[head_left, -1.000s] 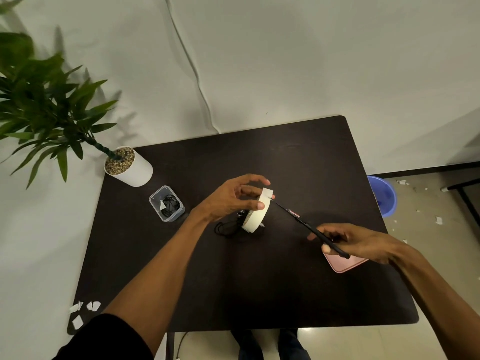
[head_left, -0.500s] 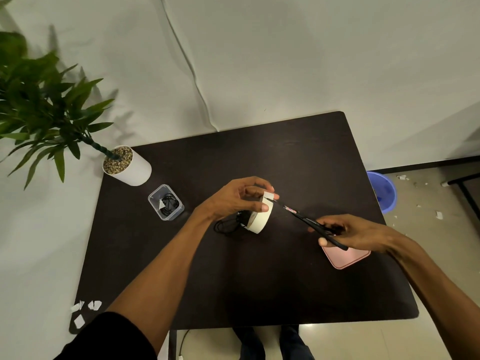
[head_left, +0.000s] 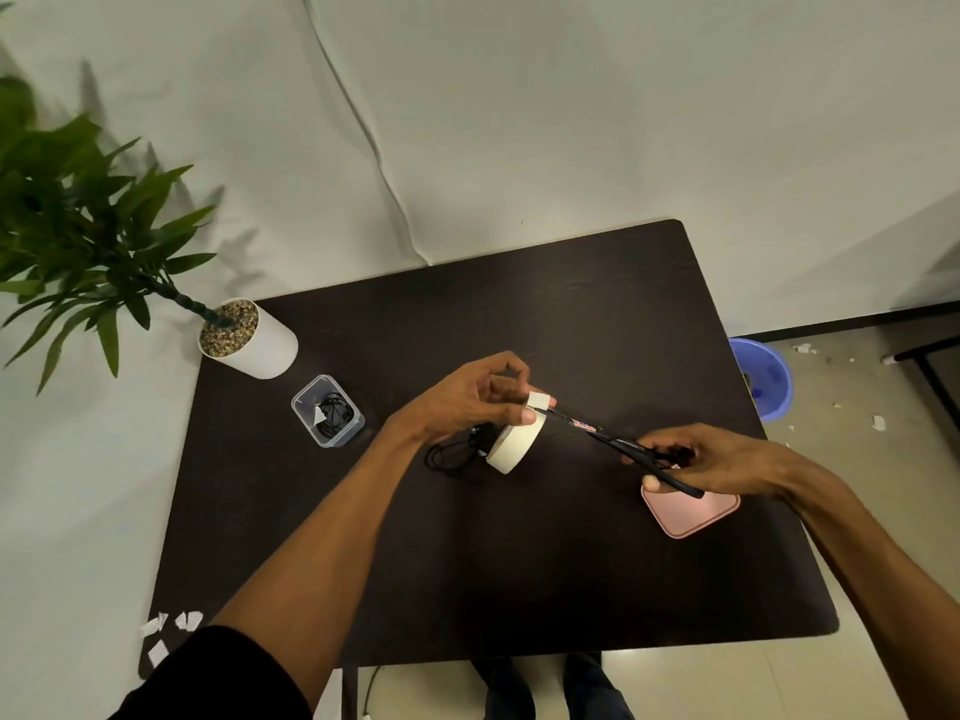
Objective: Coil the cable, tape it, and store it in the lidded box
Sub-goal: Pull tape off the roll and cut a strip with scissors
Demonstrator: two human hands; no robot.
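Taping step in hand: left hand (head_left: 467, 402) pinches a tab off the tape roll (head_left: 515, 443), right hand (head_left: 711, 462) closes scissors (head_left: 618, 443) on it; cable (head_left: 457, 452) lies coiled mid-tabletop (head_left: 519, 563), awaiting a clean snip.

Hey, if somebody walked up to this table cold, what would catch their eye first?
Probably the two hands meeting at the table's middle: the left hand pinches a white tab pulled off the tape roll while the right hand brings black scissors to it. Next, the leafy potted plant at the far left corner, with a clear box beside it already holding a black cable, and a pink lid under the right hand.
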